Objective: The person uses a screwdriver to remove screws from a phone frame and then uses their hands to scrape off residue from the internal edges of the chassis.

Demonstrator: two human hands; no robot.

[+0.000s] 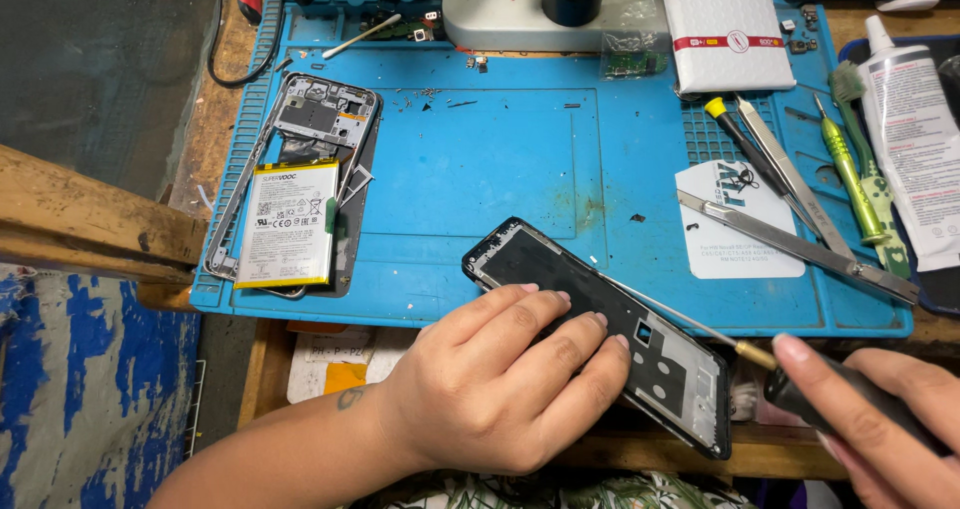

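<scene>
While left hand (500, 379) half-covers the phone frame (600, 334), right hand (880, 419), cropped, grips a screwdriver (740, 344).

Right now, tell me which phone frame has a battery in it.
The opened phone frame at the mat's left edge holds the white battery; the black frame under the left hand has none.

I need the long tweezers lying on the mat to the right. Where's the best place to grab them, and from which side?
Pinch the tweezers across the narrow mid-shaft, coming straight down from above. They lie flat and diagonal on the blue mat, partly over a white card, so the flat sides are hard to get under. The right hand holds a screwdriver; the left hand rests on the phone frame.
</scene>
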